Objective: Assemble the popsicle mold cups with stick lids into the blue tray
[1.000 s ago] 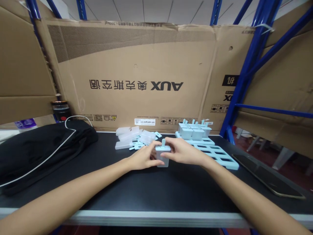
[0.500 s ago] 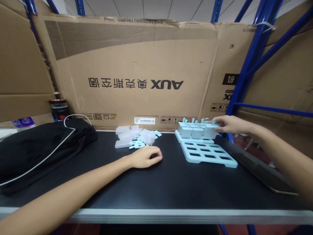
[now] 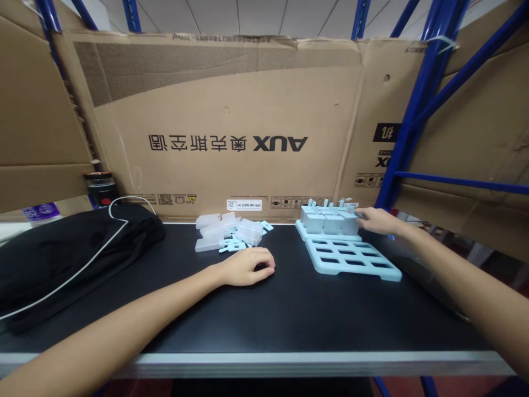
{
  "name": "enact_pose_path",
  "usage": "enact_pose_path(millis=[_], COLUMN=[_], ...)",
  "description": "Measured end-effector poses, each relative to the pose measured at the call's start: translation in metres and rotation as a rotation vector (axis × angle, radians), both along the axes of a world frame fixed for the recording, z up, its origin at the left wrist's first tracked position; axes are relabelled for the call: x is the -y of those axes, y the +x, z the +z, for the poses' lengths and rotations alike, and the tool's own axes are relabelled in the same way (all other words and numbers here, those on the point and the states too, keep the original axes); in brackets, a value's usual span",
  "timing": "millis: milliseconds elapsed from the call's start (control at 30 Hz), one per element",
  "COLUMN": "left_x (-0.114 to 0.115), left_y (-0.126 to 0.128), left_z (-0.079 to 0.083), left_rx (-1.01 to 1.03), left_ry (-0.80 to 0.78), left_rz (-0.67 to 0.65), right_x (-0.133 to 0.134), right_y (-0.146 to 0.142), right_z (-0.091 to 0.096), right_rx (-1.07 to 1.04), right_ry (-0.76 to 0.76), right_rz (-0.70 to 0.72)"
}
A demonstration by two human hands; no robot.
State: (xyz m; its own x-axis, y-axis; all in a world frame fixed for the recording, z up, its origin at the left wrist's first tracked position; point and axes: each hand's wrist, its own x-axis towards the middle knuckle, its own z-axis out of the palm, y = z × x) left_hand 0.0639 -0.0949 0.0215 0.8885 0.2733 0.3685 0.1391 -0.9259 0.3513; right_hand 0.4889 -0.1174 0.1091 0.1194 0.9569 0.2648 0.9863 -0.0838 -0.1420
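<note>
A light blue popsicle mould tray (image 3: 353, 258) lies on the black table (image 3: 289, 314) right of centre, with several filled moulds (image 3: 328, 220) standing in its far rows. My right hand (image 3: 376, 220) rests against the rightmost mould in the far row, fingers curled on it. My left hand (image 3: 248, 266) lies loosely curled on the table in the middle, with nothing visible in it. Behind it sits a pile of clear mould cups and blue sticks (image 3: 229, 231).
A black cloth with a white cable (image 3: 70, 248) covers the table's left. A dark jar (image 3: 100, 187) stands behind it. A big cardboard sheet (image 3: 248, 121) walls the back. Blue rack posts (image 3: 409, 110) rise at right.
My right hand carried the assembled mould from the table's middle to the tray's far row and has lowered it in. My left hand let go and stayed on the table.
</note>
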Motion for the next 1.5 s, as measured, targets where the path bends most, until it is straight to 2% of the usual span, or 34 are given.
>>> enact_pose_path(millis=[200,300,500,733,833,900,967,1067,1200,1267,1400,1500], left_x=[0.000,0.000,0.001,0.002,0.001,0.000,-0.001,-0.002,-0.002,-0.002,-0.001,-0.001], left_y=[0.000,0.000,0.000,-0.001,-0.002,-0.003,-0.004,-0.005,-0.006,-0.006,-0.007,-0.008], left_z=[0.000,-0.001,0.001,0.001,0.001,0.001,0.001,0.000,0.000,0.001,0.002,0.002], left_rx=[0.007,0.008,-0.009,-0.025,-0.029,-0.029,-0.026,-0.024,-0.032,-0.037,-0.058,-0.092], left_ry=[-0.012,-0.011,0.019,0.056,0.063,0.064,0.064,0.067,0.094,0.124,0.190,0.279], left_rz=[-0.008,-0.010,-0.019,-0.009,-0.014,-0.022,-0.029,-0.025,-0.015,-0.018,-0.012,0.043], right_x=[0.003,0.003,0.006,0.008,0.011,0.013,0.014,0.008,-0.006,-0.016,-0.039,-0.057], right_y=[-0.003,-0.004,-0.006,-0.011,-0.006,-0.006,-0.013,-0.046,-0.122,-0.160,-0.220,-0.246], right_z=[-0.032,-0.040,-0.037,-0.033,-0.026,-0.019,-0.011,-0.003,-0.006,-0.012,-0.022,-0.028], right_rx=[-0.061,-0.035,-0.030,0.036,0.138,0.230,0.280,0.236,0.182,0.185,0.207,0.228], right_ry=[-0.142,-0.217,-0.267,-0.291,-0.184,-0.016,0.144,0.230,0.223,0.172,0.048,-0.020], right_rz=[-0.070,-0.130,-0.109,-0.192,-0.265,-0.317,-0.276,-0.090,0.194,0.308,0.380,0.390])
